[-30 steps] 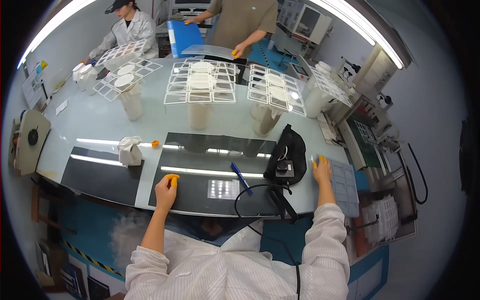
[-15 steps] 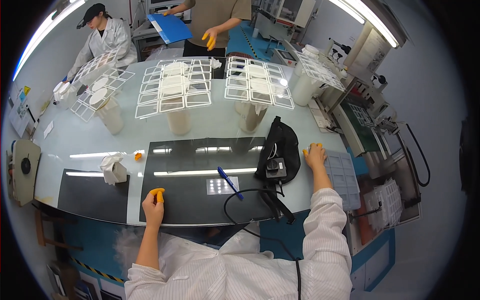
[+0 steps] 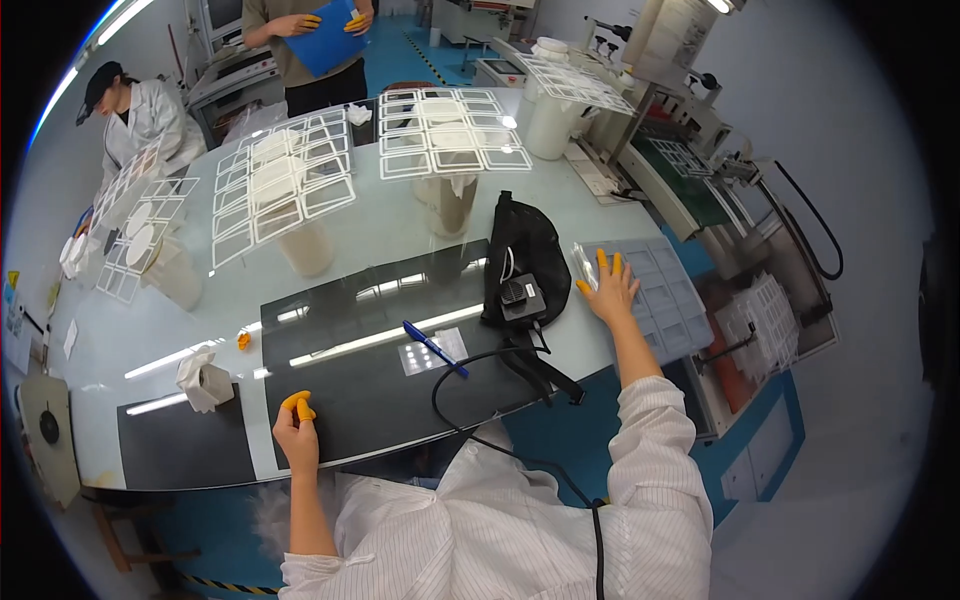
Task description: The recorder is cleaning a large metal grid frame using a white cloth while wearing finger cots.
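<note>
My left hand hovers over the left end of the large black mat, its fingers curled in, with yellow finger cots on. Whatever it may hold is hidden. My right hand, also with yellow cots, lies with fingers spread on the left part of a grey compartment tray at the table's right edge. Between my hands, a blue pen rests across a small clear sheet with pale dots. A black pouch carries a small black device with a cable.
White grid frames stand on tubs along the far side. A crumpled white tissue pack sits at left, near orange bits. A machine stands at right. One person holds a blue folder; another works at far left.
The view has swung to the right. My right hand's fingers have spread out over the tray. The standing person now has both hands on the blue folder.
</note>
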`<state>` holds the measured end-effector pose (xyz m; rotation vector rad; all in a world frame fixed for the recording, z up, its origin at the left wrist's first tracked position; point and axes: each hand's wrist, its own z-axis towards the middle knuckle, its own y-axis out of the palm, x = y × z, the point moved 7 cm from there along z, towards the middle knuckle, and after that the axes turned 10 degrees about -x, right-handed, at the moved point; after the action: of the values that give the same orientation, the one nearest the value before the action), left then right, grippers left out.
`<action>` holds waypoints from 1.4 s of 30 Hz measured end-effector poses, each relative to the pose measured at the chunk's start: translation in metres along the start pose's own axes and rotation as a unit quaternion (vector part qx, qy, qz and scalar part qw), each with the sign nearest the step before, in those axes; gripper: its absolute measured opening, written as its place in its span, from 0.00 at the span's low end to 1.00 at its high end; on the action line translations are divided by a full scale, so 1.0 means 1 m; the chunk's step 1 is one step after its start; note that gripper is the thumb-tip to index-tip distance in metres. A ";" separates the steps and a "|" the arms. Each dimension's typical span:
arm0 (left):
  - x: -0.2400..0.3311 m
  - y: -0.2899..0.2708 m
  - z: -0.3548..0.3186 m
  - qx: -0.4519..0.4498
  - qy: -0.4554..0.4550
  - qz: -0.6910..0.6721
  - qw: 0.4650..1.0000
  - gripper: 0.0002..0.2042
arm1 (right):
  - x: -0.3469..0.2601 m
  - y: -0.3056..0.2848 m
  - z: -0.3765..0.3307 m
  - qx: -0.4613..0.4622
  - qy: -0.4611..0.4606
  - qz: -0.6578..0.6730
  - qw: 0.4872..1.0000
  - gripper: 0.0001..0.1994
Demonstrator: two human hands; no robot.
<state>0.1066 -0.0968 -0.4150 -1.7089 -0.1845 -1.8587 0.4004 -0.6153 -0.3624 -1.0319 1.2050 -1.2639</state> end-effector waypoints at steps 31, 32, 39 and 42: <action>0.001 -0.001 -0.001 -0.002 0.005 0.011 1.000 0.09 | -0.024 0.008 -0.027 -0.010 -0.097 -0.053 0.994 0.25; 0.002 0.001 0.001 -0.008 0.007 0.012 1.000 0.09 | -0.019 -0.001 -0.033 0.031 -0.092 -0.029 0.995 0.25; 0.001 0.006 0.001 -0.030 0.007 0.017 0.999 0.10 | 0.006 -0.022 -0.028 0.141 -0.041 -0.110 0.983 0.20; 0.000 0.006 0.000 -0.032 0.008 0.009 0.999 0.10 | 0.028 -0.115 -0.044 0.189 -0.037 -0.082 0.978 0.14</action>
<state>0.1101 -0.1016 -0.4162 -1.7325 -0.1034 -1.8823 0.3409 -0.6473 -0.2560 -0.8981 0.7932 -1.5004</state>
